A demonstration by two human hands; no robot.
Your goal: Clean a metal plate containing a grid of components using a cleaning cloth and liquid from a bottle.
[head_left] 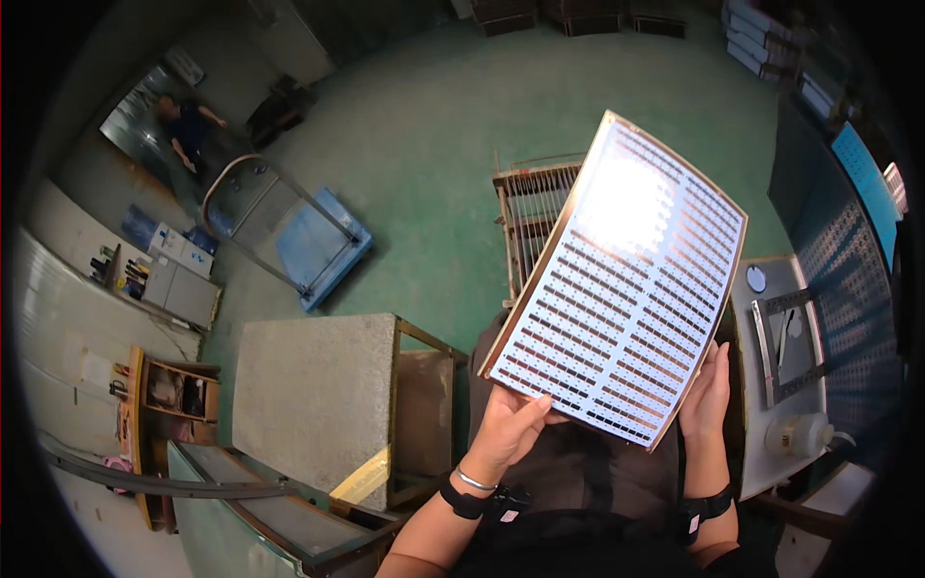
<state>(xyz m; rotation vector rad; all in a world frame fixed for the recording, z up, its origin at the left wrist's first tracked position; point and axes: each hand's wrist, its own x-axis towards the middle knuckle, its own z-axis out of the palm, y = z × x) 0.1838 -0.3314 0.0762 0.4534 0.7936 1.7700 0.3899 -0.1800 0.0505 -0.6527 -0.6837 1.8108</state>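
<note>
Pinching the panel (631, 318) by its near edge, the left hand (514, 424) sets its thumb on top; the right hand (707, 393) lies at the right edge, fingers straight, its grip partly hidden and impossible to tell. The panel slants up beyond both hands. Right of the right hand, a counter (756, 470) bears a bottle (794, 436) and a frame (763, 352); far left beyond the left hand stands a cart (313, 246).

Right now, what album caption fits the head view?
Left hand's grip on a white, dark-striped rectangular panel, right hand at its edge.
</note>
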